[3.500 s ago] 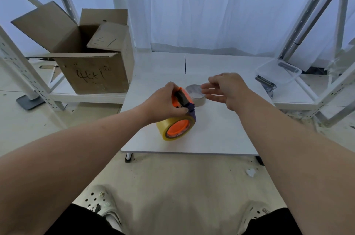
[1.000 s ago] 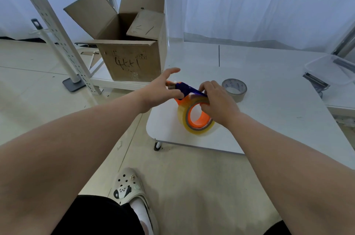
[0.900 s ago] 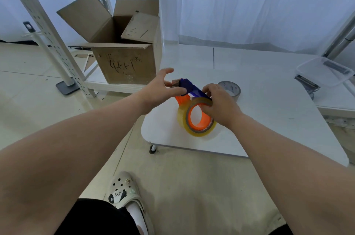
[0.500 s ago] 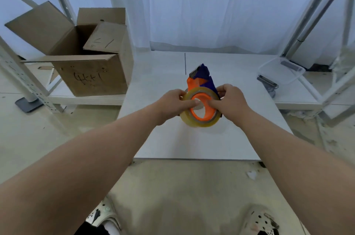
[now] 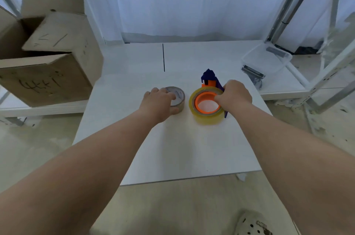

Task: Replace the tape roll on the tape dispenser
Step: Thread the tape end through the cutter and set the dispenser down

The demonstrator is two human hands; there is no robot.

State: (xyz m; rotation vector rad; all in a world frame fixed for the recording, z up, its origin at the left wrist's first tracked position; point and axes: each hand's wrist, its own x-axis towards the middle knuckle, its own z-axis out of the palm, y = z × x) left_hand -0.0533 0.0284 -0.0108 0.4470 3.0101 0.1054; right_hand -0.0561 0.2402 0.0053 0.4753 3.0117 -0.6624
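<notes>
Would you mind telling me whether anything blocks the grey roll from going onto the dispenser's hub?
Yes. The yellow roll sits around the orange hub of the dispenser, held by the right hand. The left hand rests on the grey roll beside it; the table between them is bare.

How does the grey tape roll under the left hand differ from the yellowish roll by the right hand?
The grey tape roll is smaller and lies loose on the white table; the yellowish clear tape roll is wider and sits around the dispenser's orange hub. The left hand covers the grey roll; the right hand grips the yellowish roll's rim. Both lie flat.
</notes>
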